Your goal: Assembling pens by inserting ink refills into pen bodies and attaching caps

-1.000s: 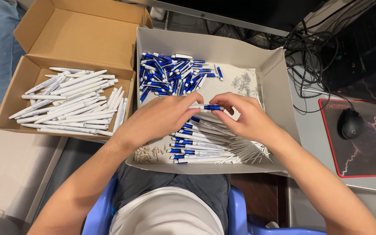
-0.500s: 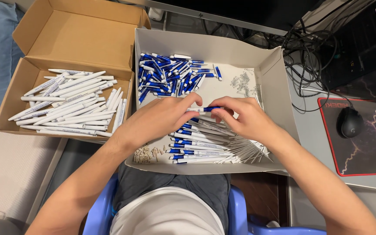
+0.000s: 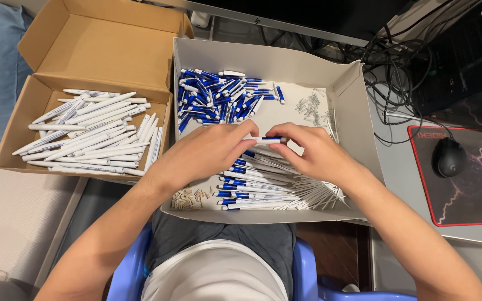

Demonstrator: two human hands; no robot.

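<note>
My left hand (image 3: 205,153) and my right hand (image 3: 311,153) meet over a grey tray (image 3: 358,106) on my lap. Between their fingertips they hold one white and blue pen (image 3: 263,140) level, the left hand on its white end, the right on its blue end. Below the hands lies a row of white pen parts with blue tips (image 3: 263,187). A heap of blue pen pieces (image 3: 218,99) fills the tray's far left. Small springs (image 3: 312,107) lie at the far right, and small pale parts (image 3: 188,198) at the near left corner.
An open cardboard box (image 3: 93,47) to the left holds several white pens (image 3: 93,134). To the right are a black mouse (image 3: 448,157) on a red-edged mouse pad (image 3: 472,206), tangled cables (image 3: 389,72) and a monitor's lower edge (image 3: 285,28). I sit on a blue chair (image 3: 129,267).
Both hands have stayed over the tray with the pen between them. The fingers have shifted slightly along the pen; nothing else has moved.
</note>
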